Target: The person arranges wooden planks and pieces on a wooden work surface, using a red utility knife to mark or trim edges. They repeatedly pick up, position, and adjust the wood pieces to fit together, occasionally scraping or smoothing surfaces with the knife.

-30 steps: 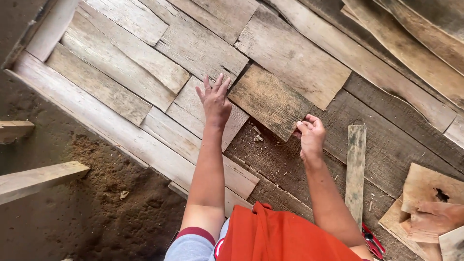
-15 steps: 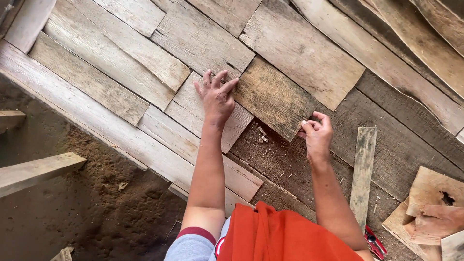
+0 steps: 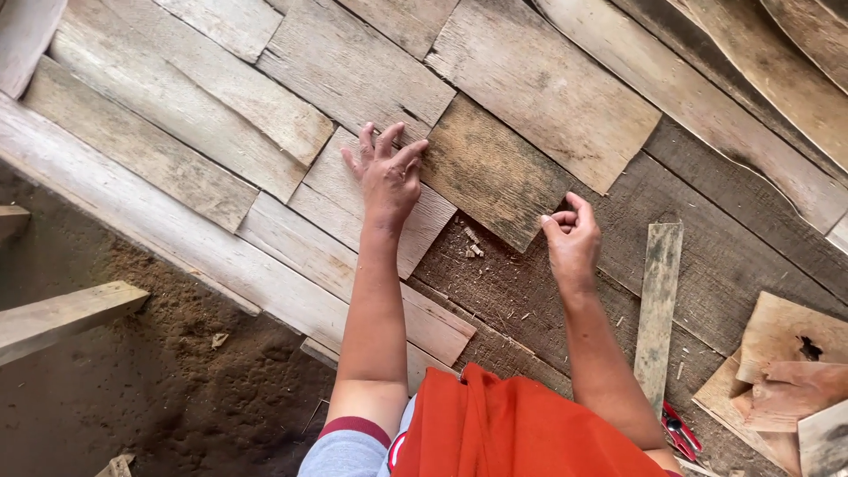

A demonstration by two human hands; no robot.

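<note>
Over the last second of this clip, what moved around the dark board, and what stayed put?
The left hand stays pressed flat where the pale plank meets the dark board. The right hand stays curled at the dark board's lower corner; nothing was taken hold of or let go. Mostly the view shifted slightly. The boards, the narrow strip and the red tool lie as before.

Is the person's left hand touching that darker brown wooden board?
Touching. The head view shows the left hand pressed flat on the planks, its fingertips lying over the edge of the darker brown rectangular wooden board.
</note>
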